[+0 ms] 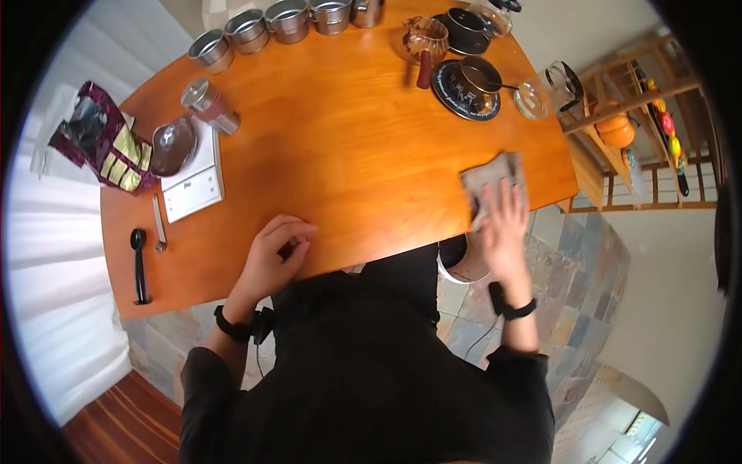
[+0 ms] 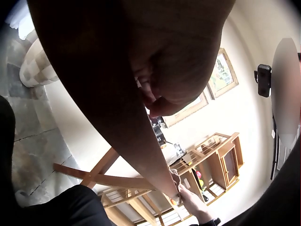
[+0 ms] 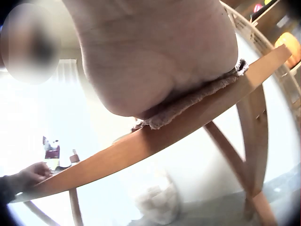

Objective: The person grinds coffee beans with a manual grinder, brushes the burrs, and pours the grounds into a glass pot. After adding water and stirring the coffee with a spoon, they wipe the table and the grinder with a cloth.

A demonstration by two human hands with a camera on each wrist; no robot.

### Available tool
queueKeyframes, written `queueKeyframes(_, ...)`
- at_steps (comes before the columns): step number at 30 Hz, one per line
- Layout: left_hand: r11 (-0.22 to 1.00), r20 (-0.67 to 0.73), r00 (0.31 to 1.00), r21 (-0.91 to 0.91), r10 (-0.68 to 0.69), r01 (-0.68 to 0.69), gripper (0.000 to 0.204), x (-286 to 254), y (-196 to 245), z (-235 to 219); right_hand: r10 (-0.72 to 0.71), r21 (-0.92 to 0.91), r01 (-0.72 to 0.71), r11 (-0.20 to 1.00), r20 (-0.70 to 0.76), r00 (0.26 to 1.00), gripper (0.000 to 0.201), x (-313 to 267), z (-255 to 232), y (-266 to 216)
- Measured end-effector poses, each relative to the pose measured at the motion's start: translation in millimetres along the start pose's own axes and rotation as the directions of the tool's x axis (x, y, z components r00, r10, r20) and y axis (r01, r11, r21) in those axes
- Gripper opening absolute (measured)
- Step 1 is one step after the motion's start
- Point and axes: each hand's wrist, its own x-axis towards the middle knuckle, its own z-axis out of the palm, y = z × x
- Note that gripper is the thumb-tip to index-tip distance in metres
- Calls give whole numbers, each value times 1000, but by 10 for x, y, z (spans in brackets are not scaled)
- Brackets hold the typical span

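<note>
A grey-brown cloth lies at the table's right front edge, with the right hand flat on it, fingers extended. In the right wrist view the palm presses the cloth against the wooden edge. At the front edge, left of centre, the left hand rests on the table, fingers loosely curled, holding nothing. The left wrist view shows that hand dark and close, over the table's edge.
Metal cups line the far edge. A glass pot, a cup on a black saucer and a glass bowl stand far right. At left are a white scale, a maroon bag, a canister and a black scoop.
</note>
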Motion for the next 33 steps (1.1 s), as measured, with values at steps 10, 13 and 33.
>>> queueKeyframes(10, 997, -17, 999, -65, 34, -35, 20, -285, 8, -190, -575, 339, 510, 790, 121, 809, 58, 145, -182, -1851)
queueKeyframes(13, 999, -73, 997, -37, 24, -27, 21, -493, -9, -341, -707, 426, 607, 671, 121, 697, 58, 317, -218, -2187)
queueKeyframes(33, 992, -263, 964, -126, -40, 6, 16, -782, -309, -676, -600, 148, 583, 799, 250, 760, 56, 2677, 157, -2161)
